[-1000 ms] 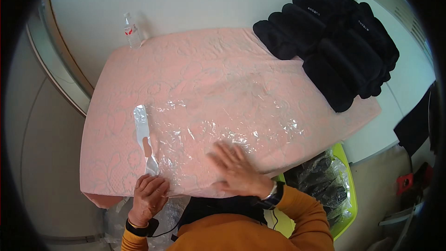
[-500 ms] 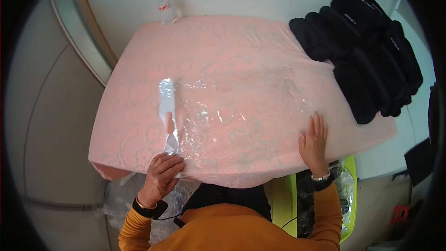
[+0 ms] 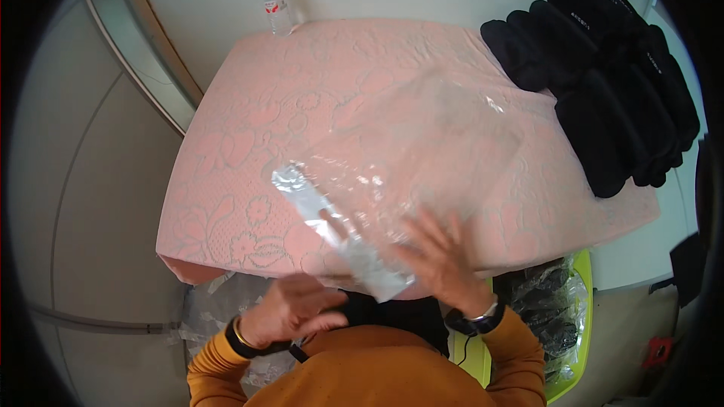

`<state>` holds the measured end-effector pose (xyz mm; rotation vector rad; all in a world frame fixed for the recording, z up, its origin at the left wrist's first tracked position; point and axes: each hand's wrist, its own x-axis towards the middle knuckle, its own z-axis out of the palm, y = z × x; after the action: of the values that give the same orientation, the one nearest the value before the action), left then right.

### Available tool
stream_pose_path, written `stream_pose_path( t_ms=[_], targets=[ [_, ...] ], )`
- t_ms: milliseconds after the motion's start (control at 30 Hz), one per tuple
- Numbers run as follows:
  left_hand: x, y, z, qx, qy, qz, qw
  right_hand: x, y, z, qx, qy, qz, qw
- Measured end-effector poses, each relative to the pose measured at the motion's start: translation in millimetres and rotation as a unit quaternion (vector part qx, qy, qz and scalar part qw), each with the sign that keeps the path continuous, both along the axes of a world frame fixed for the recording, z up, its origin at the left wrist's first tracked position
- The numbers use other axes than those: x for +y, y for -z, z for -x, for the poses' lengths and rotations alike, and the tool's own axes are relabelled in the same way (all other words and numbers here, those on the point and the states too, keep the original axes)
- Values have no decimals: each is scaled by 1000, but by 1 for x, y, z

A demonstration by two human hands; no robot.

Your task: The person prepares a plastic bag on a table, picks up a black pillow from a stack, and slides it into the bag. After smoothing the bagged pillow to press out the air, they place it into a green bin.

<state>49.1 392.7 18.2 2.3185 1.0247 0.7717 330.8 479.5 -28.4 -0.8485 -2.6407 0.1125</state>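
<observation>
A clear plastic bag [image 3: 445,128] lies slanted on the pink patterned cloth [image 3: 219,143]. Along its lower left edge runs a shiny whitish strip [image 3: 305,203] with a cut-out slot, and its near end reaches the table's front edge. My right hand [image 3: 445,267], blurred, has its fingers spread over the bag's near part beside the strip; whether it touches the film I cannot tell. Just off the front edge of the table is my left hand [image 3: 290,310], also blurred, thumb and fingers apart, holding nothing and clear of the bag.
Black padded, lobed items [image 3: 603,83] are stacked at the far right. A clear bottle [image 3: 277,9] stands at the back left by the wall. Below the table, a yellow-green bin [image 3: 581,332] holds black things in clear plastic; more clear film [image 3: 219,305] hangs at the left.
The bag has turned from lying square to slanting, its strip's near end swinging right. My right hand has moved left onto the bag; my left hand has come off the strip toward my body.
</observation>
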Motion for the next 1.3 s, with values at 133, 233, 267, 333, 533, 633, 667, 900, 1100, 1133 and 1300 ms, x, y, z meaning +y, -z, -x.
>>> stream_pose_path(
  t_ms=[133,233,267,333,533,633,667,900,1100,1133,1300],
  targets=[
    [27,-13,23,67,-120,-71,988,-5,-32,-25,-55,163,-24,985],
    [49,-16,16,145,-126,-96,977,-19,-35,-20,-1,106,33,994],
    [55,-16,6,178,-99,-104,973,-20,-34,-14,-1,105,32,994],
    [70,-1,-22,202,-14,-128,971,-25,-28,8,42,84,54,994],
    [91,34,-46,242,28,-82,966,-17,4,2,91,45,32,994],
    [95,51,8,281,-37,-190,940,-18,3,-10,133,28,69,988],
    [95,52,24,280,-30,-192,940,-16,4,-15,134,36,68,988],
    [84,31,38,339,-141,-167,915,13,0,-38,226,33,126,965],
    [54,26,28,361,-55,-141,920,19,-28,-70,56,76,96,991],
    [49,20,27,367,-44,-153,917,20,-37,-70,55,75,95,991],
    [47,-21,6,391,-22,44,919,48,-45,-46,33,100,176,979]
  ],
)
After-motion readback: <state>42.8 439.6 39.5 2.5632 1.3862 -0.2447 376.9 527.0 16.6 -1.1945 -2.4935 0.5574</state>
